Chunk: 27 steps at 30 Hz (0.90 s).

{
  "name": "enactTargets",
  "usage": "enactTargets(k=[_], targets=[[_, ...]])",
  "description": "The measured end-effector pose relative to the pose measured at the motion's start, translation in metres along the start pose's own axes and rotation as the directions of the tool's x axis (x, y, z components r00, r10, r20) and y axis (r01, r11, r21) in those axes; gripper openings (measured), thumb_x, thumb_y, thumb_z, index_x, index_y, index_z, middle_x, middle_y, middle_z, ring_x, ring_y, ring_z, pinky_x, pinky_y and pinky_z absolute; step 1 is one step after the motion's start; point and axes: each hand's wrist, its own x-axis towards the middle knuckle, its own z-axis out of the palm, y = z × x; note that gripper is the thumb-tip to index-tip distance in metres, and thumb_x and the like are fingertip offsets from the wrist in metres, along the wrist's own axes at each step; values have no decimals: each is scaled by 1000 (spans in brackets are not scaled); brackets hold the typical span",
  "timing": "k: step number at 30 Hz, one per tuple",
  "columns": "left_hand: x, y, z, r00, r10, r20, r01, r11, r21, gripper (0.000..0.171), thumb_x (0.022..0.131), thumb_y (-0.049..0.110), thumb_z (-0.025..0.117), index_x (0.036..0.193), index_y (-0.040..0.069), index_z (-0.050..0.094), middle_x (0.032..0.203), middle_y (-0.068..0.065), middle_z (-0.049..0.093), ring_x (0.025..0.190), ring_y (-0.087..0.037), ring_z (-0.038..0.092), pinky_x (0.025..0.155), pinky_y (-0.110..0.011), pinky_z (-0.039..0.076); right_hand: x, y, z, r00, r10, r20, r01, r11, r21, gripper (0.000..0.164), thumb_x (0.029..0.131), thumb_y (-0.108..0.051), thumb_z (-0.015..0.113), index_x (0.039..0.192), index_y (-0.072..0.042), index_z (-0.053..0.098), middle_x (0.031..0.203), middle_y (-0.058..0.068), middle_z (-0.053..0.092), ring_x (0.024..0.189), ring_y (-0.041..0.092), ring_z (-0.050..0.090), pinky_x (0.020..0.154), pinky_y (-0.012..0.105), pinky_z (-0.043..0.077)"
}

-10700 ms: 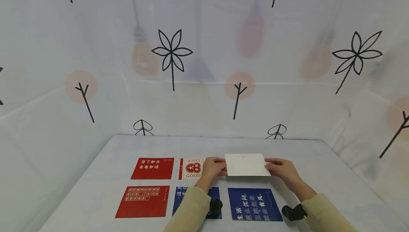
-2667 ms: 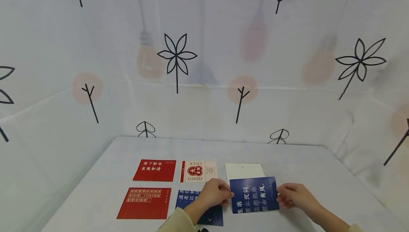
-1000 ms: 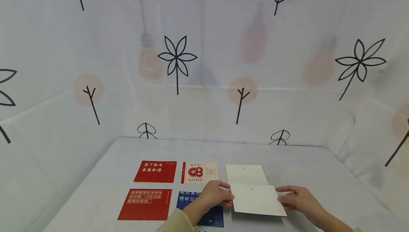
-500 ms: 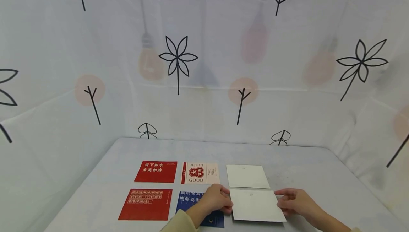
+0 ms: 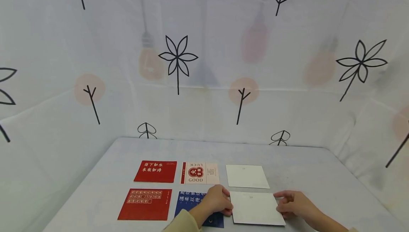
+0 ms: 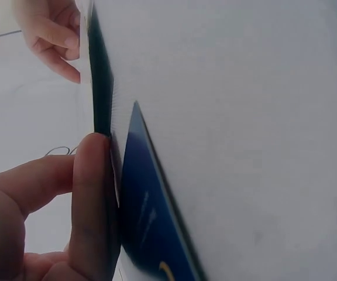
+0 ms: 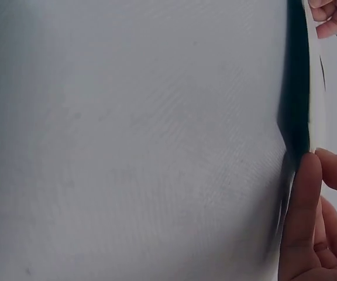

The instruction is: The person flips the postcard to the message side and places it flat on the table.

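Note:
A postcard point(image 5: 257, 209) lies plain white side up at the front right, pinched at its left edge by my left hand point(image 5: 215, 201) and at its right edge by my right hand point(image 5: 297, 205). Both wrist views show its dark underside point(image 6: 100, 76) point(image 7: 297, 76) tilted slightly off the tabletop, thumb and fingers on either face. Just behind it rests another white-side-up card point(image 5: 247, 176). My left hand covers part of a blue card point(image 5: 186, 203) with pale lettering, which the left wrist view catches flat beneath the fingers.
Farther left, a red card with small squares point(image 5: 145, 203) occupies the front row. Behind it are a red card with white characters point(image 5: 155, 172) and a cream "GOOD LUCK" card point(image 5: 211, 173). A patterned cloth point(image 5: 204, 111) hangs behind the white table point(image 5: 295, 164).
The postcard, blue lettered face up before, has been turned white side up. Both hands have since drawn it toward the front and lowered it, opening a gap to the white card behind.

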Motion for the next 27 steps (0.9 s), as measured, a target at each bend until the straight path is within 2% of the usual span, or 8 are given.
enactTargets(k=[4, 8, 13, 22, 27], targets=[[0, 1, 1, 1000, 14, -8, -14, 1000, 22, 27, 72, -14, 67, 89, 0, 52, 68, -9, 58, 51, -14, 62, 50, -24, 53, -1, 2, 0, 1000, -22, 16, 22, 999, -24, 49, 75, -6, 74, 114, 14, 53, 73, 2, 58, 64, 17, 58, 60, 30, 52], [0, 2, 1, 1000, 12, -7, -11, 999, 53, 27, 72, -13, 67, 88, 1, 51, 66, -8, 59, 51, -14, 61, 50, -24, 53, -4, 3, -1, 993, -101, 58, 104, 994, -42, 51, 74, -6, 75, 114, 16, 51, 72, 2, 57, 64, 16, 57, 57, 27, 50], [0, 4, 1, 1000, -13, 2, 13, 997, 79, 29, 72, -12, 68, 90, 2, 51, 65, -10, 59, 49, -13, 60, 49, -24, 53, -4, 3, -1, 983, -163, 80, 168, 984, -59, 51, 73, -3, 74, 112, 19, 50, 70, 2, 56, 62, 16, 56, 54, 26, 49], [-1, 6, -1, 999, -33, -13, 34, 995, 92, 38, 71, -10, 71, 97, 5, 47, 62, -12, 59, 45, -13, 58, 46, -24, 52, -4, 2, 1, 991, -131, 39, 134, 989, -67, 50, 73, -4, 75, 111, 16, 50, 69, 3, 54, 60, 17, 57, 55, 28, 49], [-1, 6, -5, 1000, 0, -21, 1, 998, 66, 38, 72, -8, 73, 99, 6, 51, 64, -9, 60, 48, -14, 60, 48, -25, 52, -5, 0, 4, 994, -108, -5, 107, 991, -80, 49, 72, -5, 74, 111, 13, 51, 70, 4, 54, 61, 18, 57, 55, 29, 48]])
